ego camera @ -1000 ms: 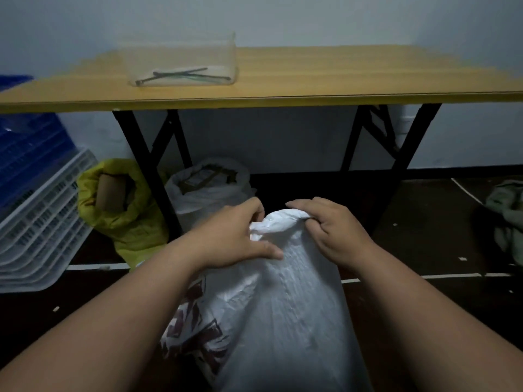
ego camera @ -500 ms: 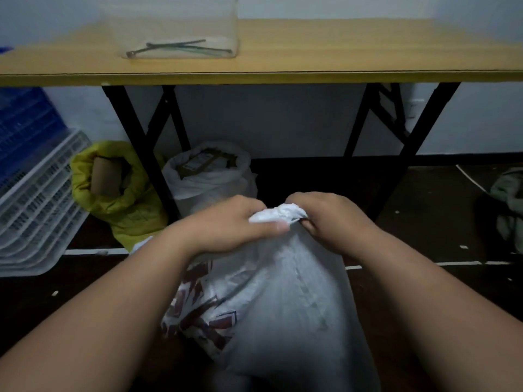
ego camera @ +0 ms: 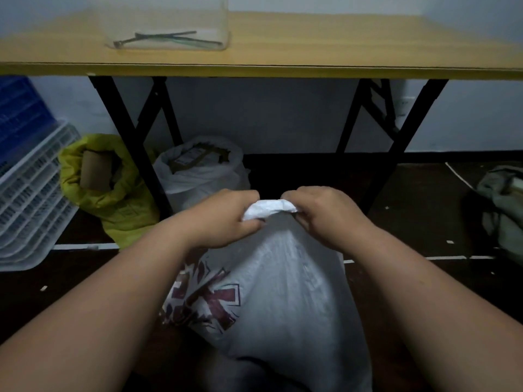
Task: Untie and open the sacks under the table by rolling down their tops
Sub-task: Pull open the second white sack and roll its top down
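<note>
Storeroom or back work area, dimly lit. Plain pale wall (ego camera: 283, 117), dark floor (ego camera: 424, 222) with pale tape lines and scattered scraps. A folding desk (ego camera: 339, 46) with yellow wood top and black crossed legs stands against the wall. Slatted plastic crates (ego camera: 25, 193), blue and white, lean stacked past the desk's left edge. Under the desk: a yellow sack (ego camera: 113, 205) and a white sack (ego camera: 203, 176), tops open, cardboard showing inside. A clear plastic box (ego camera: 169, 24) sits near the desk's front left.
</note>
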